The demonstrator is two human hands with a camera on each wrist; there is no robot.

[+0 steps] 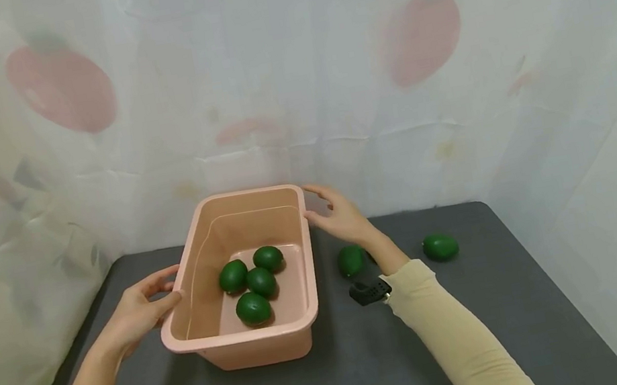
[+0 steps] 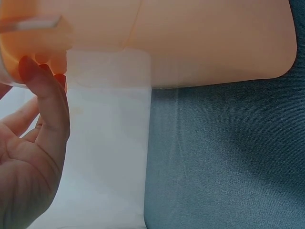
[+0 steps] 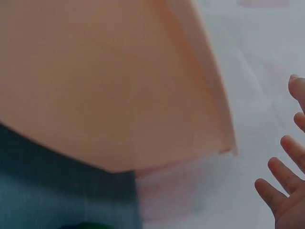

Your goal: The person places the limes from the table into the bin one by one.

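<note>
**Hands at the bin's 2 sides**

The pink plastic bin sits mid-worktop, toward the back edge, holding 4 green avocados. It looks light, stiff and smooth; I judge the rim the best hold. My left hand touches its left rim, fingers relaxed; my right hand, open, holds nothing at the far right corner.

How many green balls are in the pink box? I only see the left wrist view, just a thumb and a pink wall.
Observer: Four green fruits lie inside the pink tub.
Child: Are there more outside?
Observer: Yes, two on the dark table: one partly behind the right wrist, another farther right.
Child: What's the other hand doing?
Observer: The right hand is open at the tub's far right corner. The left hand is at the left rim.
</note>
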